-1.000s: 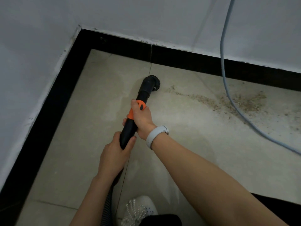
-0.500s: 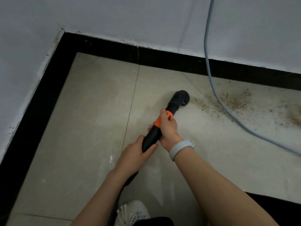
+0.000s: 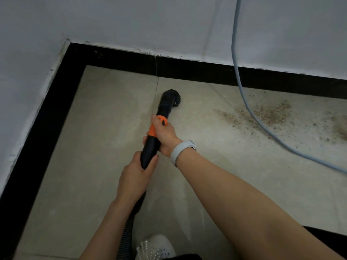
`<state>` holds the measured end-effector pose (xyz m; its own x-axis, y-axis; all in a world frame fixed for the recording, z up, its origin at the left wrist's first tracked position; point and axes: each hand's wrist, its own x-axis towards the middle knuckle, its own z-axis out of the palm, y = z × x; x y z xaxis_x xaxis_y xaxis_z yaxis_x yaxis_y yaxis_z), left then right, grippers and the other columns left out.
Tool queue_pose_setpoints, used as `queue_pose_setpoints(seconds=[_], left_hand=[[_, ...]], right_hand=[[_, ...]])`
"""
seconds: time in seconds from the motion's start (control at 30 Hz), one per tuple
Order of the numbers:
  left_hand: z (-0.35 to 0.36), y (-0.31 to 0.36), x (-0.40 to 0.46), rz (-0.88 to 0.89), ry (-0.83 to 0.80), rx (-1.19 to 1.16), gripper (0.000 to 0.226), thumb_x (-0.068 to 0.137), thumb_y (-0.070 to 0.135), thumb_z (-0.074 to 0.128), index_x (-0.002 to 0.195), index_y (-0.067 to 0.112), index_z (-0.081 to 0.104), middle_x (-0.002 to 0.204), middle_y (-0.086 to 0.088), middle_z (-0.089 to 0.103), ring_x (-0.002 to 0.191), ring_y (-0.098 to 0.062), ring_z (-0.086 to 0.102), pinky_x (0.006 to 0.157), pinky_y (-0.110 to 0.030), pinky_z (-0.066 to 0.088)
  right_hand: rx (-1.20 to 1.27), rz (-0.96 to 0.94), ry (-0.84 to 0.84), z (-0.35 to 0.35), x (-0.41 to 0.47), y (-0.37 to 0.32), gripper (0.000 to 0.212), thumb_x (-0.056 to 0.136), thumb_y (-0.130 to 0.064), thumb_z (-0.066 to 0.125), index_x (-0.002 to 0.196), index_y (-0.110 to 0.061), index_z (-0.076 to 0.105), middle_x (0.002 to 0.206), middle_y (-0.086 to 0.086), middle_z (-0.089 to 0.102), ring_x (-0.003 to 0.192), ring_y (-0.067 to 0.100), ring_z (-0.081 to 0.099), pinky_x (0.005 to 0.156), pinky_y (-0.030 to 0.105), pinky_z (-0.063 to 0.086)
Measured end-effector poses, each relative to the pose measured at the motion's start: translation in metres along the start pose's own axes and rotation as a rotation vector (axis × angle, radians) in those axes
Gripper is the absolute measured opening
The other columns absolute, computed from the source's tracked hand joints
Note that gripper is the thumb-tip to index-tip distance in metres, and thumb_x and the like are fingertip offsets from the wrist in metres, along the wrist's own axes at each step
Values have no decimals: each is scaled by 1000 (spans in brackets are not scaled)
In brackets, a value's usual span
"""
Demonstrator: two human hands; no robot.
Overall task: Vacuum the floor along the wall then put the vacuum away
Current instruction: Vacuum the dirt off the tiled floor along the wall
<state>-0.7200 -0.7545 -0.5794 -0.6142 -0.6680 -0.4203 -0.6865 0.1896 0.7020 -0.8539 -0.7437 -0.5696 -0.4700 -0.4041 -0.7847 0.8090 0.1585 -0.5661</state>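
Head view: both ur hands, left hand (image 3: 134, 177) + right hand (image 3: 163, 135), fingers curled round vacuum wand (image 3: 150, 147). Risk: brush head (image 3: 169, 99) snags blue cable (image 3: 251, 111) across dirt patch (image 3: 268, 112) if u sweep right.

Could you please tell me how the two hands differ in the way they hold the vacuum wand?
The right hand grips nearer the brush head, over the orange collar; the left hand grips the black rear end. The right wrist wears a pale band; the left wrist is bare. Both curl round the vacuum wand.
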Motion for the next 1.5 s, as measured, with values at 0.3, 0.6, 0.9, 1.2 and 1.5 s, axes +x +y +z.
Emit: queue_pose_setpoints(seconds=[0.3, 0.6, 0.9, 1.2, 1.5], left_hand=[[25, 35, 6, 194, -388, 188, 31, 87, 48, 55, 94, 18, 51, 69, -3, 61, 62, -22, 61, 61, -39, 50], [37, 79, 34, 370, -600, 419, 31, 87, 50, 55, 90, 20, 48, 73, 0, 57, 69, -23, 58, 58, -31, 39], [43, 81, 22, 447, -769, 539, 35, 88, 53, 52, 99, 20, 49, 84, -6, 63, 75, -24, 61, 66, -35, 47], [34, 52, 11, 412, -519, 487, 34, 87, 52, 52, 99, 21, 50, 79, -7, 64, 74, -29, 61, 64, -36, 45], [20, 18, -20, 321, -365, 458, 28, 86, 48, 55, 87, 21, 48, 66, -3, 58, 65, -27, 58, 55, -33, 40]], right_hand=[[294, -106, 258, -80, -24, 1, 27, 97, -32, 50, 80, -12, 42, 66, 9, 45, 45, 22, 52, 56, 35, 51], [567, -129, 442, -113, -36, -19, 24, 97, -32, 51, 85, -13, 43, 71, 7, 42, 52, 22, 50, 56, 35, 52], [692, -137, 532, -128, -62, 4, 23, 98, -33, 49, 87, -13, 42, 70, 7, 42, 53, 22, 50, 60, 36, 52], [511, -100, 468, -113, -48, 10, 25, 96, -31, 52, 85, -11, 42, 68, 10, 48, 54, 26, 54, 63, 40, 53], [466, -64, 476, -97, -41, 30, 21, 88, -16, 59, 97, -8, 42, 70, 7, 48, 47, 21, 52, 50, 32, 50]])
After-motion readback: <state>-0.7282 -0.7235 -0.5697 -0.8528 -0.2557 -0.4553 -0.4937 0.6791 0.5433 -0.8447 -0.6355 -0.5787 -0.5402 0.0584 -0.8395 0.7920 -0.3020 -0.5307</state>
